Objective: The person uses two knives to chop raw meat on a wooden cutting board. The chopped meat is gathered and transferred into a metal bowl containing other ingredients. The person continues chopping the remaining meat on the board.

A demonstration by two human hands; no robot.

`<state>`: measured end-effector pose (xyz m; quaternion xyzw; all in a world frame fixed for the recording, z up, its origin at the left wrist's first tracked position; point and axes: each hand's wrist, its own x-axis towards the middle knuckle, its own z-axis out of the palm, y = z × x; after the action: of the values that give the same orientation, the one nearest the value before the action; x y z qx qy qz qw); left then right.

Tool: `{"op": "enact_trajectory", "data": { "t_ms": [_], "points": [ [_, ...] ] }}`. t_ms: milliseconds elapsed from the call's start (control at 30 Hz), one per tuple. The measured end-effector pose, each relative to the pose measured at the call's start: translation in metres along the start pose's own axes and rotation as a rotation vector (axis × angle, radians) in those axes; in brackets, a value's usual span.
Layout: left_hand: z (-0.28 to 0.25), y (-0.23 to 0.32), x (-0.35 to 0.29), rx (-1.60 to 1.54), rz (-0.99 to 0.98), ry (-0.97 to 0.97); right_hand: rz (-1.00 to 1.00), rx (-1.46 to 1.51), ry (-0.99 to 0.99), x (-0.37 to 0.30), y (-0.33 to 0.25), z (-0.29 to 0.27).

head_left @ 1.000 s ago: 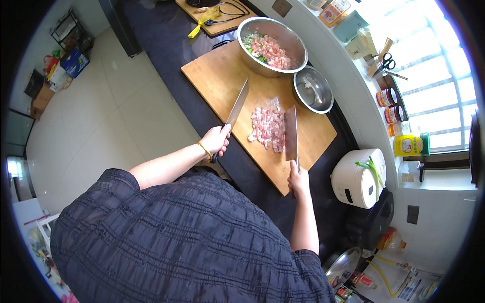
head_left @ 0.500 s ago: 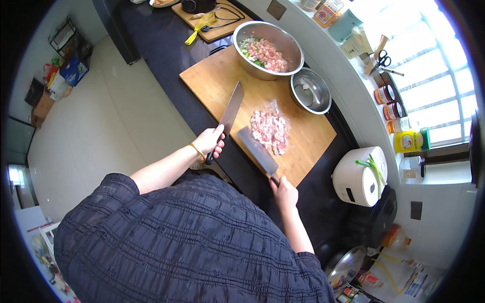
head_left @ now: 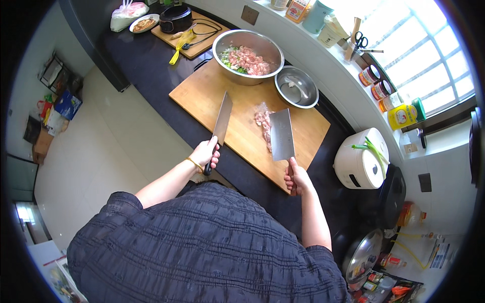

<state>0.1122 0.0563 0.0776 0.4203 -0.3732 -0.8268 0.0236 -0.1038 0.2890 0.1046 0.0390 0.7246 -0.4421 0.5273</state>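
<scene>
My left hand (head_left: 206, 153) is closed round the black handle of a cleaver (head_left: 223, 120), its blade slanting over the left part of a wooden cutting board (head_left: 310, 134). In my right hand (head_left: 299, 178) is a second cleaver (head_left: 282, 134), broad and shiny, its face turned up. That blade covers the right side of a heap of chopped pink meat (head_left: 263, 123) on the board. Beyond, a large steel bowl (head_left: 275, 50) holds minced meat (head_left: 250, 61) and chopped greens (head_left: 232, 59). Next to it stands a smaller steel bowl (head_left: 305, 93) with a little pale stuff inside.
A white rice cooker (head_left: 353, 164) with green onion (head_left: 375, 151) on its lid stands to the right. Far left are a small board (head_left: 204, 45) with a black pot (head_left: 175, 19), and a plate of food (head_left: 145, 23). Jars (head_left: 381, 90) line the windowsill.
The right cleaver has swung from the near left side of the meat to its right side, turning more upright. My left hand and its cleaver have barely moved. The view has shifted slightly.
</scene>
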Motion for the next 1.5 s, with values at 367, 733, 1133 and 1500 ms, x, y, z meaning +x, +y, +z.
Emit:
{"op": "enact_trajectory", "data": {
  "t_ms": [367, 733, 1133, 1500],
  "points": [
    [0.013, -0.003, 0.019, 0.041, 0.026, -0.019, -0.447, -0.821, 0.435, 0.047, 0.025, 0.001],
    [0.018, -0.003, 0.014, 0.039, -0.002, -0.023, -0.181, -0.642, 0.292, 0.024, -0.039, 0.008],
    [0.014, -0.003, 0.017, 0.040, -0.002, -0.024, -0.298, -0.534, 0.231, 0.009, -0.041, 0.023],
    [0.016, -0.006, 0.016, 0.046, 0.009, -0.024, -0.168, -0.439, 0.244, 0.021, -0.020, 0.028]
  ]
}}
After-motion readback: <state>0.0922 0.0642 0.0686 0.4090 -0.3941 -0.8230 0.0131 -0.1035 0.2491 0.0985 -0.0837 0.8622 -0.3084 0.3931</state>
